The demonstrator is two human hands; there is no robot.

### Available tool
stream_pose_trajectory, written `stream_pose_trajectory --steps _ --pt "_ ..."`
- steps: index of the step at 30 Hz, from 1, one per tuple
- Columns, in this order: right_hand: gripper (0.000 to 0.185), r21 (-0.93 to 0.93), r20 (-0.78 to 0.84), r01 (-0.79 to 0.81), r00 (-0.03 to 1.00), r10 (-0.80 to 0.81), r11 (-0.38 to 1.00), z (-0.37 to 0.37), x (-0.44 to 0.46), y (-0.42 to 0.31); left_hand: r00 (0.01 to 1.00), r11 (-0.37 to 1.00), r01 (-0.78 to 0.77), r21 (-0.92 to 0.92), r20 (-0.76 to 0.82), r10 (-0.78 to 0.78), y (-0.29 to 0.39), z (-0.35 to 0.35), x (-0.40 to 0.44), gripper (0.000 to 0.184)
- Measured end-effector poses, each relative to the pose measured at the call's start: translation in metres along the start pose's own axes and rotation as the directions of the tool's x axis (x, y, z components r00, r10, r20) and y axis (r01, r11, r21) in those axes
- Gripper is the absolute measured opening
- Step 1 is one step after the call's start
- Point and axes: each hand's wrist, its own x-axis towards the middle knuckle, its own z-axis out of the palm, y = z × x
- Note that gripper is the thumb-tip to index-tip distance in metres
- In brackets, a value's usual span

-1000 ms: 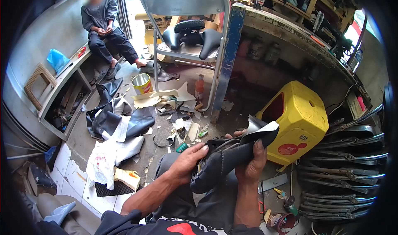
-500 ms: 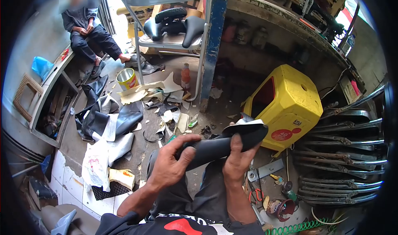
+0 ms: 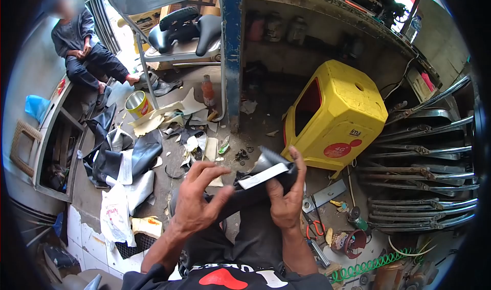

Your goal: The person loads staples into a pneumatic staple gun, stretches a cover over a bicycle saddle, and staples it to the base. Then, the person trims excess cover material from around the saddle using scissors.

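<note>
A black vinyl piece (image 3: 268, 158), folded over with a strip of its white backing (image 3: 263, 176) showing, is held above my knees. My right hand (image 3: 287, 195) grips its right end, thumb in front and fingers behind. My left hand (image 3: 200, 200) is off the piece, just left of it, with fingers spread and nothing held. Whether anything lies inside the fold is hidden.
A yellow plastic stool (image 3: 353, 111) leans at the right, near stacked metal chair frames (image 3: 419, 175). Orange-handled scissors (image 3: 316, 227) lie on the floor. Vinyl scraps (image 3: 146, 152) cover the left floor. A seated person (image 3: 79, 39) and a folding chair (image 3: 169, 49) holding bicycle saddles are behind.
My left hand has let go of the black piece and opened. The piece has been turned in my right hand, so the white strip faces me. The view has shifted right.
</note>
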Motion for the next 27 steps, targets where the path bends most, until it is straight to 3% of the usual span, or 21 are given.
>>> stream_pose_trajectory --steps 1,3,5,6,7,10,11,12,13,14,15,17,18,19,21,22,25,27 --pt "0.082 -0.019 0.031 0.024 0.999 -0.023 1.0 -0.001 -0.001 0.005 1.0 1.0 0.004 0.001 0.001 -0.004 0.01 0.0 0.011 0.039" --pt "0.088 -0.088 0.154 0.019 0.988 -0.005 0.996 0.0 -0.001 -0.008 0.975 0.945 -0.196 -0.262 0.052 0.217 0.029 0.004 0.032 0.057" --pt "0.094 0.006 0.181 0.022 0.983 -0.023 1.0 -0.004 -0.005 0.007 0.889 0.912 -0.411 -0.015 0.214 0.404 0.04 0.007 0.05 0.071" --pt "0.096 -0.115 0.2 0.05 0.98 -0.026 0.992 -0.009 -0.005 0.003 0.891 0.933 -0.361 0.0 0.296 0.345 0.043 0.016 0.049 0.056" --pt "0.097 -0.129 0.188 0.039 0.982 -0.014 0.991 -0.013 -0.007 0.003 0.892 0.935 -0.354 -0.005 0.299 0.339 0.039 0.021 0.044 0.056" --pt "0.101 -0.166 0.173 0.033 0.985 -0.004 0.986 -0.023 -0.01 0.005 0.896 0.916 -0.4 0.046 0.232 0.379 0.036 0.032 0.037 0.024" --pt "0.101 -0.18 0.188 0.039 0.982 -0.004 0.983 -0.026 -0.014 0.005 0.894 0.918 -0.395 0.032 0.243 0.376 0.034 0.033 0.036 0.024" --pt "0.101 -0.074 0.192 -0.084 0.977 0.097 0.994 -0.03 -0.014 0.002 0.94 0.976 -0.195 -0.098 0.265 0.215 0.031 0.032 0.033 0.019" --pt "0.101 -0.077 0.187 -0.091 0.977 0.104 0.993 -0.033 -0.013 0.003 0.952 0.977 0.01 -0.213 0.301 0.056 0.027 0.032 0.033 0.014" --pt "0.102 0.049 0.206 -0.185 0.963 0.172 0.981 -0.036 -0.012 0.006 0.958 0.96 0.08 -0.267 0.285 -0.001 0.025 0.036 0.032 0.009" --pt "0.102 0.176 0.231 -0.279 0.944 0.236 0.944 -0.037 -0.012 0.007 0.957 0.96 0.083 -0.268 0.29 -0.001 0.022 0.04 0.029 0.009" --pt "0.105 0.22 0.256 -0.291 0.938 0.233 0.931 -0.044 -0.012 0.008 0.963 0.957 0.053 -0.285 0.269 0.026 0.018 0.046 0.025 0.01" --pt "0.109 0.25 0.269 -0.297 0.936 0.229 0.922 -0.047 -0.014 0.012 0.958 0.977 -0.073 -0.198 0.258 0.124 0.019 0.048 0.024 0.013" --pt "0.113 0.279 0.283 -0.299 0.934 0.22 0.912 -0.051 -0.013 0.015 0.959 0.976 -0.076 -0.202 0.255 0.127 0.02 0.05 0.027 0.013" --pt "0.117 0.265 0.305 -0.315 0.924 0.231 0.911 -0.061 -0.015 0.013 0.91 0.928 -0.334 -0.165 0.202 0.363 0.026 0.054 0.032 0.02" --pt "0.121 0.262 0.32 -0.32 0.919 0.231 0.91 -0.064 -0.015 0.013 0.903 0.94 -0.29 -0.178 0.273 0.331 0.035 0.05 0.036 0.038" --pt "0.122 0.306 0.285 -0.336 0.925 0.252 0.891 -0.067 -0.018 0.01 0.838 0.935 -0.332 -0.129 0.414 0.355 0.044 0.058 0.042 0.052" --pt "0.119 0.286 0.262 -0.311 0.935 0.238 0.906 -0.074 -0.024 0.018 0.831 0.939 -0.31 -0.151 0.437 0.345 0.039 0.065 0.046 0.043"
